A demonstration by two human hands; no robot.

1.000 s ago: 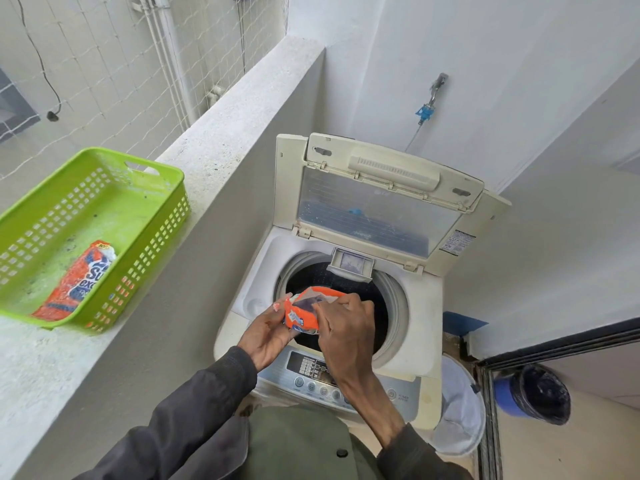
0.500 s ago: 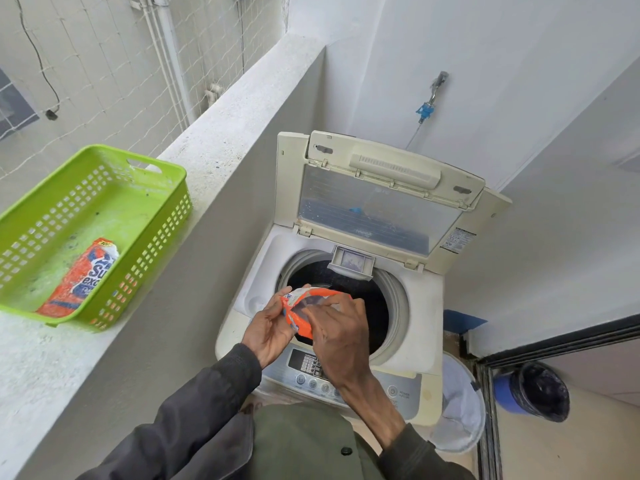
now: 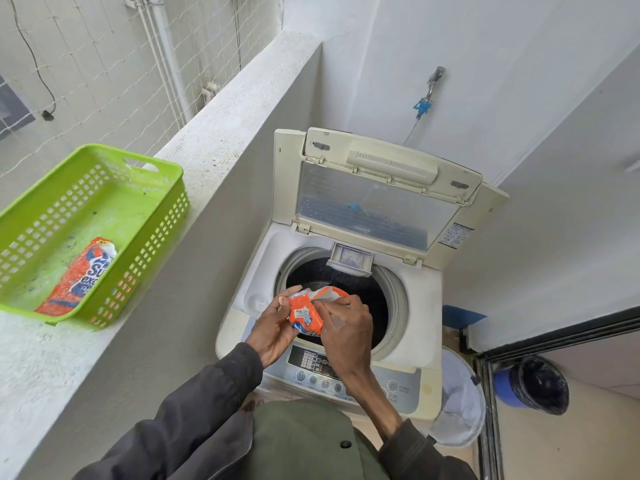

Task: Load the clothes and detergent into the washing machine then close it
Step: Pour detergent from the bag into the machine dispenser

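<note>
The top-loading washing machine [image 3: 415,306] stands with its lid [image 3: 377,192] raised upright against the wall. Its drum [image 3: 349,282] is dark inside; I cannot make out clothes in it. Over the drum's front rim I hold a small orange detergent sachet [image 3: 306,315]. My left hand [image 3: 273,327] grips its left side with the thumb on top. My right hand [image 3: 343,327] pinches its upper right edge, where the top is torn open and white inside. A second orange detergent sachet [image 3: 81,275] lies in the green basket [image 3: 156,174] on the ledge to the left.
The concrete ledge [image 3: 221,133] runs along the left, with netting beyond it. A white laundry hamper [image 3: 460,400] stands right of the machine. A blue bin with a black liner [image 3: 533,384] sits past the sliding door track. A tap [image 3: 429,91] is on the wall above the lid.
The sachet's top has been pulled apart and now gapes open. My left thumb has lifted onto its upper edge, and both hands stay over the drum's front rim.
</note>
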